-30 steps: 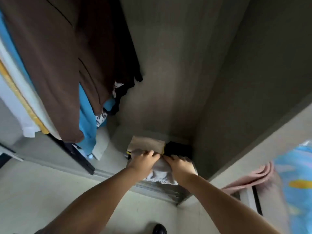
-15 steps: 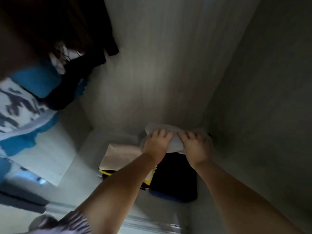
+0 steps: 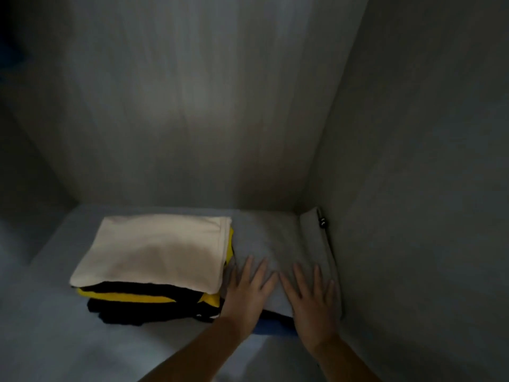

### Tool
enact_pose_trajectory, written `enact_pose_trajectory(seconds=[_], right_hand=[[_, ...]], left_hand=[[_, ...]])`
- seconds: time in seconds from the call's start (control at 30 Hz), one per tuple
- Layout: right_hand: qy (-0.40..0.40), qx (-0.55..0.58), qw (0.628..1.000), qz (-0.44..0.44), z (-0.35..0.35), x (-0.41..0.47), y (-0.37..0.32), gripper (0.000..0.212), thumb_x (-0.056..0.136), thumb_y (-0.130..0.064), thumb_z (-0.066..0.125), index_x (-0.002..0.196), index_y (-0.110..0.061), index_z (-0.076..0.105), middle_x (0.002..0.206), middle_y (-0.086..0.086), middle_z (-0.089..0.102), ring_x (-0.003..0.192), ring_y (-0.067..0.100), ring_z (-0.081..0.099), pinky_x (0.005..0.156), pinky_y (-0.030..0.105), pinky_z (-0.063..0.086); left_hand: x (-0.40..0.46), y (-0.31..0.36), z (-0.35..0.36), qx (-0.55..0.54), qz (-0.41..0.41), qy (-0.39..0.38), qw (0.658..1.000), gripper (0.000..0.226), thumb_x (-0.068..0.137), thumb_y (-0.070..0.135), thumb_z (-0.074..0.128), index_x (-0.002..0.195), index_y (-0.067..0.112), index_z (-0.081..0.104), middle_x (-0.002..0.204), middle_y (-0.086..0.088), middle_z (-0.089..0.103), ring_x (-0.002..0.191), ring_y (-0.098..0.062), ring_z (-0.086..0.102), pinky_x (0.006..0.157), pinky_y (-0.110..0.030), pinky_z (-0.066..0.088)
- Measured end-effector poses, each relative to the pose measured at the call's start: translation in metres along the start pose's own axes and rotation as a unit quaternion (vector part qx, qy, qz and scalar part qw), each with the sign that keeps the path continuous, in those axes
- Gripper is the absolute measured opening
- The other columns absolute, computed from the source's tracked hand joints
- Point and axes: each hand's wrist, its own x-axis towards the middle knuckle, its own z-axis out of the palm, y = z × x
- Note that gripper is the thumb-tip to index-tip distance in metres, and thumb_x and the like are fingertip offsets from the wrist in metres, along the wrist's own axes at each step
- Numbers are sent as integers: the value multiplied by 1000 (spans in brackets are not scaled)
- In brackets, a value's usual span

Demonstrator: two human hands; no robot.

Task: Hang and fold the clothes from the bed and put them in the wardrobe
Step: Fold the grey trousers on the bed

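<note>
A: Left of the wardrobe shelf (image 3: 55, 326). What's stacked there?

B: One pile. Cream folded garment (image 3: 154, 249) on top, lying flat. Under it a black layer, then a yellow garment (image 3: 132, 296) showing along the front edge and up the right side, then a black garment (image 3: 143, 312) at the bottom, resting on the shelf.

A: And just right of that?

B: Grey folded garment (image 3: 278, 238), touching the pile's right side and reaching to the wardrobe side wall (image 3: 413, 188). It sits on something dark; a blue edge (image 3: 270, 330) shows beneath its front. A folded strip runs along its right side, with a small dark bit at the far corner, too dim to identify.

A: Hands?

B: Left hand (image 3: 248, 296) flat on the grey garment's front left, fingers straight and spread, no grip on anything. Right hand (image 3: 311, 301) just beside it, also flat on the grey cloth, fingers spread, pressing, holding nothing. Both forearms come in from the lower edge.

A: Behind?

B: Wardrobe back panel (image 3: 192, 106), grey wood grain, dimly lit.
</note>
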Motion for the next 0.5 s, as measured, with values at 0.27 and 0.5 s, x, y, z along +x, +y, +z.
enact_pose_trajectory(seconds=[0.27, 0.5], right_hand=[[-215, 26, 976, -7, -3, 11, 6, 89, 90, -49, 49, 149, -40, -18, 156, -2, -30, 143, 41, -20, 111, 63, -1], [-239, 63, 969, 13, -177, 27, 27, 46, 102, -46, 31, 131, -18, 53, 133, 9, 56, 120, 27, 54, 96, 36, 42]], left_hand=[[-5, 1, -22, -72, -11, -150, 986, 82, 86, 27, 60, 152, 33, 11, 161, -7, -6, 146, -38, -3, 113, -56, 21], [7, -36, -191, -168, 32, -166, 971, 54, 97, 30, 45, 147, 14, 33, 145, -15, 42, 130, -30, 43, 104, -37, 38]])
